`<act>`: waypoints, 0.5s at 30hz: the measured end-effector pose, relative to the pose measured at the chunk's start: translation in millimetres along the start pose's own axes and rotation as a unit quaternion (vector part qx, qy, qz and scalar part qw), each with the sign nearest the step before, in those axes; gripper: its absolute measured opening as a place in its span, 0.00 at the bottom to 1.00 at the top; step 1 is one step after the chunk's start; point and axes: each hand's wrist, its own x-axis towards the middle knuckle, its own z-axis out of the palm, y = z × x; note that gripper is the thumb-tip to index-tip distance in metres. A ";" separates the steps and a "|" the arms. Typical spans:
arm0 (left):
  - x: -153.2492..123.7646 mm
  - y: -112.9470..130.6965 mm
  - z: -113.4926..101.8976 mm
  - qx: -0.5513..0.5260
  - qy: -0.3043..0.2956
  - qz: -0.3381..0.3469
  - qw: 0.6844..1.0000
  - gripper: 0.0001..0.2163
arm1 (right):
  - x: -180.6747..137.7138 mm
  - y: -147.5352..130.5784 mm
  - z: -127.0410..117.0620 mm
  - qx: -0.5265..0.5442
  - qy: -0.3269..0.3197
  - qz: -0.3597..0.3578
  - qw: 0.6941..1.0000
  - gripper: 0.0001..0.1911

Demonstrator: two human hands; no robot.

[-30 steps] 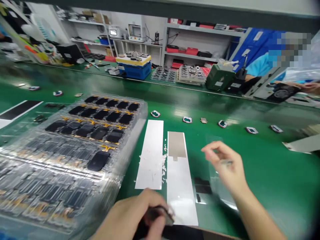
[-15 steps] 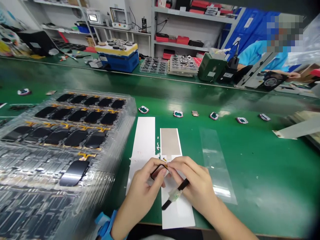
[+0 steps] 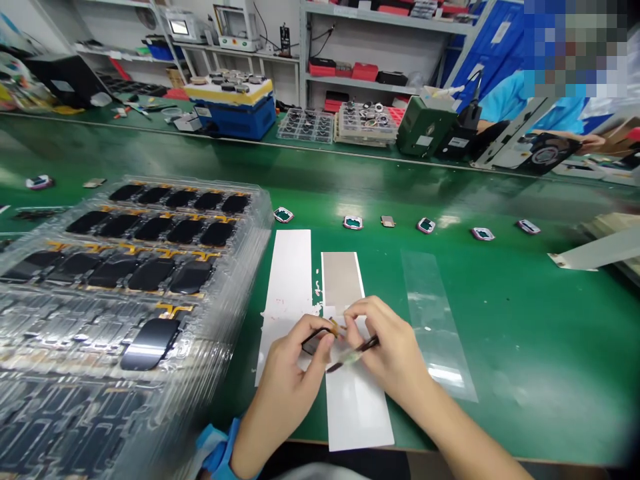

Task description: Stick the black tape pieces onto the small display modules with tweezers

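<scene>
Nothing legible anywhere. On the green benchtop machine, one small white label, too blurred to read. Just right of that machine, a white label on a black unit; above it, another label on a blue panel. Far left of it, a lit screen, also too small to read.

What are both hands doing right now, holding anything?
Left hand: closed, pinching a small black-framed part.
Right hand: closed, pinching a thin black strip with clear film on it.
</scene>
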 end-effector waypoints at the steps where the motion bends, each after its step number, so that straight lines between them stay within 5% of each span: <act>1: -0.4 -0.8 0.4 -0.014 0.005 -0.006 1.000 0.05 | 2.5 2.2 -1.4 0.056 -0.016 0.049 0.997 0.05; 5: -3.1 -0.5 1.0 -0.091 0.016 -0.043 0.995 0.04 | 12.4 9.1 -2.1 0.232 -0.083 0.179 0.953 0.02; 15: -7.8 -5.2 0.8 -0.141 -0.033 -0.059 0.988 0.06 | 15.3 2.0 1.4 0.401 -0.174 0.217 0.873 0.14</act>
